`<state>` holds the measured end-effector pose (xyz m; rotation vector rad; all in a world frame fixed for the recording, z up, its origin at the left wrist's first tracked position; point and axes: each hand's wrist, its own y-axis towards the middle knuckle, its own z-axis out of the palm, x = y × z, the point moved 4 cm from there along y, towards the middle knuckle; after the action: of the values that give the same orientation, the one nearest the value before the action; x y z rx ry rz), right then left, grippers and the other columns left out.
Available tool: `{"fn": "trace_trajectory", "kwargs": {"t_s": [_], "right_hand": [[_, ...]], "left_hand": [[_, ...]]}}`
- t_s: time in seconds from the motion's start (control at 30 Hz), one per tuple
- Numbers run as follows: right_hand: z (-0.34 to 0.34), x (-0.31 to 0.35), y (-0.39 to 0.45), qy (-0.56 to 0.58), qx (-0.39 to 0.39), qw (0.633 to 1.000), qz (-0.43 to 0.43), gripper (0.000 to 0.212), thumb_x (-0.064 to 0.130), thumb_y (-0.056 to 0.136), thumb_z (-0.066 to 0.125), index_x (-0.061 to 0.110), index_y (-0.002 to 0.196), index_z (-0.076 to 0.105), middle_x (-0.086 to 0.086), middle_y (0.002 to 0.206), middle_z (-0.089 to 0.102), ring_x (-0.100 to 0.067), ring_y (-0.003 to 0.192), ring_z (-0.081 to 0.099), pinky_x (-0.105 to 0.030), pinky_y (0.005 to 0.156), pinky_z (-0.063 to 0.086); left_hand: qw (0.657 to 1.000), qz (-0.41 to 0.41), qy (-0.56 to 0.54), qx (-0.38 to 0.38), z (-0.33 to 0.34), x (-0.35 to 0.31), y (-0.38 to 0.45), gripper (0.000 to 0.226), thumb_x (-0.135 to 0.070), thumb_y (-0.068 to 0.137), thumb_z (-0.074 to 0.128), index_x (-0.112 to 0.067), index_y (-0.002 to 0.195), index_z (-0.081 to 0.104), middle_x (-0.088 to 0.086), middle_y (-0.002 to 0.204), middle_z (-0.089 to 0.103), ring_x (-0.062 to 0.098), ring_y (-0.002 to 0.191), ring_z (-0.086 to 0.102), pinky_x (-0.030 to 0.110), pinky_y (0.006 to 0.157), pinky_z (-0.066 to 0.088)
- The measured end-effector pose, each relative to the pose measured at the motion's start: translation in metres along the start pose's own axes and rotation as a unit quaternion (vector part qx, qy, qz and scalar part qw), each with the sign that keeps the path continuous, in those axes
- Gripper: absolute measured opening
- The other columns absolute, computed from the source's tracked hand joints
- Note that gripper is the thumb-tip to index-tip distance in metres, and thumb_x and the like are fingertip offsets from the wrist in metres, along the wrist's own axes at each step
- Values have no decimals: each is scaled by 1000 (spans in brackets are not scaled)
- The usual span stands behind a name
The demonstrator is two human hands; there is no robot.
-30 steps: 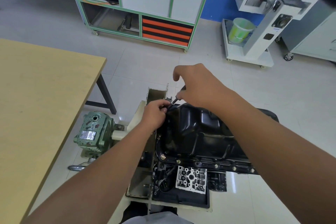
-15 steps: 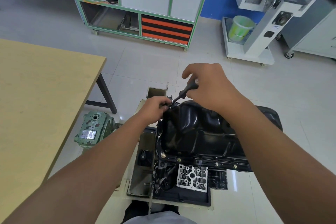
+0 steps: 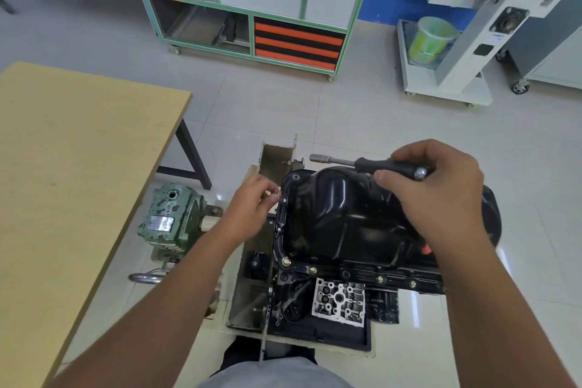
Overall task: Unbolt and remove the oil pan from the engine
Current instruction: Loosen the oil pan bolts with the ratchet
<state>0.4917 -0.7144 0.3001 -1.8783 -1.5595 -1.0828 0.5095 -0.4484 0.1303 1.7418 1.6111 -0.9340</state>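
Observation:
The black oil pan (image 3: 343, 214) sits on top of the upturned engine (image 3: 333, 302) on a stand. Several brass-coloured bolts (image 3: 379, 278) show along its near flange. My right hand (image 3: 437, 195) grips the black handle of a nut driver (image 3: 362, 163), held level above the pan with its socket end pointing left. My left hand (image 3: 253, 208) is at the pan's left rim and pinches a small bolt (image 3: 276, 196) between fingertips.
A wooden table (image 3: 75, 173) stands to the left. A green gearbox (image 3: 171, 217) with a shackle sits on the floor beside the engine stand. A green-framed cabinet (image 3: 258, 9) and a white machine with a green bucket (image 3: 431, 39) stand at the back.
My right hand lifted the nut driver off the pan's far left corner and swung it level to the right. My left hand moved back from that corner with a bolt.

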Motion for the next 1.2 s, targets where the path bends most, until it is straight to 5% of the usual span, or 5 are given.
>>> {"fn": "trace_trajectory", "kwargs": {"t_s": [0.2, 0.6, 0.83, 1.2], "right_hand": [[7, -11, -10, 47, 8, 999, 26, 25, 19, 72, 91, 32, 83, 73, 25, 82, 70, -10, 72, 70, -30, 64, 55], [16, -16, -16, 82, 3, 996, 42, 26, 16, 71, 92, 30, 82, 74, 22, 80, 72, 1, 74, 67, -22, 69, 53], [25, -17, -20, 99, 0, 994, 48, 26, 16, 70, 92, 30, 79, 73, 24, 80, 71, 3, 73, 67, -10, 57, 51], [30, -18, -21, 103, -19, 992, 71, 32, 23, 69, 93, 42, 84, 73, 20, 84, 72, -10, 78, 72, -45, 70, 64]], "left_hand": [[1000, 22, -15, 11, 15, 3, -43, 11, -5, 92, 76, -14, 93, 71, -5, 103, 55, -3, 83, 55, 8, 77, 43], [993, 108, 31, 32, 19, -2, -57, 38, 3, 89, 75, -5, 126, 71, -2, 118, 62, 4, 78, 59, 11, 80, 49], [987, 122, 106, 0, 27, -11, -53, 23, -1, 100, 60, -1, 123, 65, 6, 119, 59, 24, 94, 64, 38, 85, 58], [986, 138, 81, -49, 26, -16, -31, 18, 2, 96, 62, 2, 113, 69, 11, 105, 58, 26, 76, 61, 40, 70, 57]]}}
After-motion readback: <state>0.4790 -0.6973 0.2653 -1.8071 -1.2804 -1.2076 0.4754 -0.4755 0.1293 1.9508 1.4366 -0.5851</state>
